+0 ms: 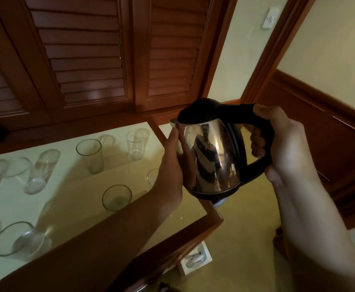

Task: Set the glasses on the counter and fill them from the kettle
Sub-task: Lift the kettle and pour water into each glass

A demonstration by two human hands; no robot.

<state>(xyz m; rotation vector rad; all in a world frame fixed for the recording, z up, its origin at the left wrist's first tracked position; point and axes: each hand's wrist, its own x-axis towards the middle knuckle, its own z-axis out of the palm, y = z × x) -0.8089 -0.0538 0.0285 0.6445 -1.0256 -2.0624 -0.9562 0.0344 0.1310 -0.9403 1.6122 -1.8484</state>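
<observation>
A shiny steel kettle with a black lid and handle hangs in the air past the counter's right edge. My right hand grips its black handle. My left hand rests against the kettle's left side, fingers mostly hidden behind the body. Several clear glasses stand upright on the pale counter: one tall glass at the middle, another near the back right, a short one close to my left forearm, and one at the front left.
Louvred wooden cabinet doors rise behind the counter. The counter has a wooden rim at its right corner. A white wall socket sits low on the floor side. A wooden door frame and wainscot stand right.
</observation>
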